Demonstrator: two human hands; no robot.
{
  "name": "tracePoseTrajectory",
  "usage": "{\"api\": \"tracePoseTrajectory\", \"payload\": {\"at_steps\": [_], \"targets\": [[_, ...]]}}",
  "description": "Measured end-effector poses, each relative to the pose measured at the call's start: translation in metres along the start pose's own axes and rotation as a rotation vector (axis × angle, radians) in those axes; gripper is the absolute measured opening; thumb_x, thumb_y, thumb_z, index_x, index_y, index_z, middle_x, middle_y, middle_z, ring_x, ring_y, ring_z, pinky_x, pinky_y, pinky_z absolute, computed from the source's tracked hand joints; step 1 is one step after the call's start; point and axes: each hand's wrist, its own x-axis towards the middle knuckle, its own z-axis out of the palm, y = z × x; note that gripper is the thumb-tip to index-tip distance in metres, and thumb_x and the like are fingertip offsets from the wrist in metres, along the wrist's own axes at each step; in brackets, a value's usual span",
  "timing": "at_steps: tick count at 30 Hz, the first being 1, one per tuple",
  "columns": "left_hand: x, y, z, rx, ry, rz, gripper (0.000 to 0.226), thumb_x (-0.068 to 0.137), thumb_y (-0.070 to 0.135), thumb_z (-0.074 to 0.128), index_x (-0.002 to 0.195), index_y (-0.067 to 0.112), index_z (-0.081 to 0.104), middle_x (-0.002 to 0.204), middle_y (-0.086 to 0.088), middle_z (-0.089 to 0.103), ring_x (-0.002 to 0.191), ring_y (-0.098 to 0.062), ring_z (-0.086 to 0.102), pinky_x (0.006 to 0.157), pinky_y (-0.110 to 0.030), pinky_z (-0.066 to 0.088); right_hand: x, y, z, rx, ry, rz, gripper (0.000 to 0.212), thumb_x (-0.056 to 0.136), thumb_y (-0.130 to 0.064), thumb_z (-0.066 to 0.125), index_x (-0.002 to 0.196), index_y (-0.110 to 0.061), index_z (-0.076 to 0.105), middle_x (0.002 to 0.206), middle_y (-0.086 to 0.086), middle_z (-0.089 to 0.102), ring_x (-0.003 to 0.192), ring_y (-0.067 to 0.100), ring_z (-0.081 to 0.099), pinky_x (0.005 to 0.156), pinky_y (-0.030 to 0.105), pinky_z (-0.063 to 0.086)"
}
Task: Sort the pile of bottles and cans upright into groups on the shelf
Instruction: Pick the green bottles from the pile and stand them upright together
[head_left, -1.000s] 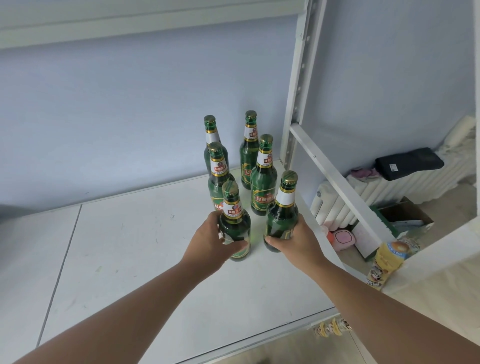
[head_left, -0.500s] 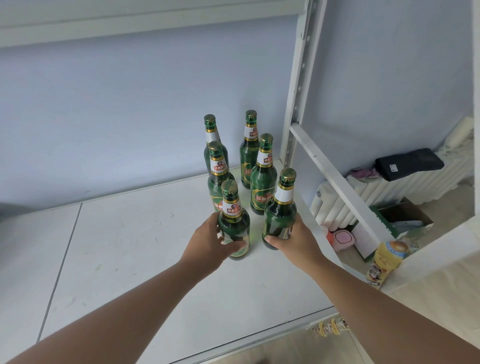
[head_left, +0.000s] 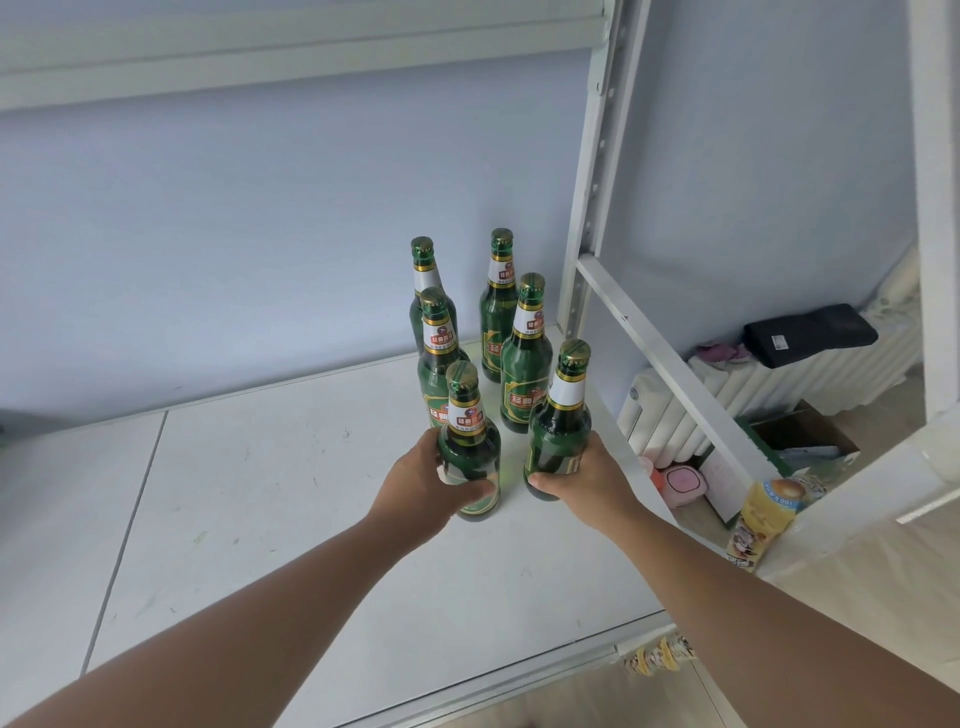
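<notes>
- The white shelf (head_left: 291, 519) fills the lower half of the frame, its board scuffed with faint marks and split by a seam at the left; a second shelf board runs across the top of the frame.
- A white perforated upright (head_left: 592, 171) stands at the right of centre, with a slanted brace (head_left: 670, 374) running down to the right from it.
- Six green glass bottles with gold caps stand upright in two rows in the middle of the frame, at the right end of the shelf near the upright.
- The left hand (head_left: 421, 480) wraps the body of the front left bottle (head_left: 467, 431); the thumb lies across the lower label facing the camera, while the fingers curl round the far side, mostly hidden. The bottle base meets the shelf board.
- The right hand (head_left: 587, 478) grips the front right bottle (head_left: 560, 415) low on its body, thumb pressed along the near side at the base, fingers closed round the right side. This bottle tilts slightly to the right at its neck; whether its base touches the board cannot be told.
- Behind them stand the middle left bottle (head_left: 439, 358) and middle right bottle (head_left: 525, 358), then the back left bottle (head_left: 425, 280) and back right bottle (head_left: 500, 296) nearest the wall.
- At the lower right, beyond the shelf edge, a yellow packet (head_left: 763, 519) and a pink item (head_left: 680, 480) lie below, beside a white radiator (head_left: 675, 415).
</notes>
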Motion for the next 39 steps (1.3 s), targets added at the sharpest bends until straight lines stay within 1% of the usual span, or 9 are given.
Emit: {"api": "tracePoseTrajectory", "payload": {"at_steps": [5, 9, 11, 15, 23, 25, 30, 34, 39], "targets": [[0.0, 0.005, -0.002, 0.044, -0.011, -0.024, 0.061, 0.071, 0.04, 0.088, 0.12, 0.037, 0.053, 0.111, 0.018, 0.065, 0.101, -0.009, 0.062, 0.07, -0.013, 0.042, -0.001, -0.003, -0.001, -0.036, -0.002, 0.014, 0.064, 0.071, -0.021, 0.088, 0.122, -0.014, 0.05, 0.11, 0.005, 0.066, 0.094, 0.02, 0.062, 0.069, 0.017, 0.045], [0.0, 0.007, -0.005, 0.055, -0.024, -0.032, 0.066, 0.072, 0.041, 0.087, 0.129, 0.032, 0.053, 0.114, 0.018, 0.063, 0.104, -0.008, 0.059, 0.072, -0.013, 0.041, -0.008, 0.0, 0.003, -0.047, 0.043, 0.044, 0.06, 0.071, -0.026, 0.087, 0.118, -0.015, 0.052, 0.108, 0.004, 0.067, 0.095, 0.02, 0.064, 0.078, 0.032, 0.05], [-0.002, 0.007, -0.007, 0.051, -0.04, -0.043, 0.07, 0.074, 0.041, 0.086, 0.134, 0.03, 0.052, 0.12, 0.016, 0.062, 0.107, -0.01, 0.059, 0.072, -0.014, 0.042, -0.012, 0.0, 0.004, -0.064, 0.061, 0.049, 0.058, 0.072, -0.029, 0.087, 0.117, -0.016, 0.053, 0.105, 0.001, 0.066, 0.096, 0.021, 0.064, 0.077, 0.033, 0.049], [-0.009, 0.001, -0.016, 0.043, -0.051, -0.062, 0.078, 0.076, 0.044, 0.085, 0.143, 0.028, 0.048, 0.14, 0.012, 0.057, 0.127, -0.013, 0.056, 0.091, -0.024, 0.043, -0.023, -0.005, 0.005, -0.084, 0.092, 0.044, 0.053, 0.078, -0.028, 0.083, 0.118, -0.015, 0.051, 0.105, -0.002, 0.062, 0.095, 0.02, 0.059, 0.071, 0.03, 0.041], [-0.039, -0.032, -0.062, 0.121, -0.007, 0.017, 0.066, 0.083, 0.049, 0.078, 0.14, 0.026, 0.054, 0.14, 0.01, 0.059, 0.125, -0.007, 0.056, 0.094, -0.021, 0.04, -0.064, -0.026, 0.023, -0.102, 0.257, 0.076, 0.043, 0.081, -0.026, 0.083, 0.103, -0.008, 0.051, 0.1, 0.007, 0.057, 0.088, 0.023, 0.053, 0.073, 0.031, 0.039], [-0.048, -0.044, -0.077, 0.148, -0.004, 0.052, 0.066, 0.084, 0.05, 0.076, 0.141, 0.027, 0.052, 0.141, 0.01, 0.057, 0.128, -0.007, 0.054, 0.098, -0.022, 0.04, -0.075, -0.033, 0.033, -0.099, 0.269, 0.093, 0.049, 0.083, -0.029, 0.082, 0.111, -0.001, 0.055, 0.103, 0.011, 0.06, 0.088, 0.024, 0.056, 0.074, 0.031, 0.041], [-0.071, -0.078, -0.123, 0.255, -0.039, 0.09, 0.07, 0.085, 0.057, 0.071, 0.145, 0.031, 0.046, 0.147, 0.012, 0.05, 0.134, -0.008, 0.048, 0.106, -0.031, 0.042, -0.109, -0.059, 0.068, -0.151, 0.221, 0.096, 0.066, 0.084, -0.039, 0.079, 0.131, 0.0, 0.055, 0.129, 0.013, 0.062, 0.115, 0.029, 0.059, 0.085, 0.03, 0.04], [-0.089, -0.106, -0.161, 0.287, -0.022, 0.083, 0.07, 0.086, 0.056, 0.07, 0.146, 0.031, 0.045, 0.148, 0.011, 0.049, 0.134, -0.008, 0.047, 0.105, -0.03, 0.042, -0.136, -0.086, 0.109, -0.253, 0.114, 0.014, 0.055, 0.085, -0.039, 0.078, 0.126, -0.006, 0.06, 0.118, 0.007, 0.064, 0.112, 0.025, 0.058, 0.086, 0.031, 0.041], [-0.118, -0.143, -0.21, 0.304, 0.004, 0.061, 0.069, 0.086, 0.054, 0.07, 0.146, 0.03, 0.045, 0.147, 0.01, 0.05, 0.133, -0.01, 0.048, 0.105, -0.029, 0.042, -0.157, -0.128, 0.167, -0.489, -0.019, -0.093, 0.08, 0.085, -0.054, 0.071, 0.146, -0.01, 0.044, 0.147, 0.006, 0.049, 0.134, 0.024, 0.048, 0.101, 0.036, 0.042]]}}
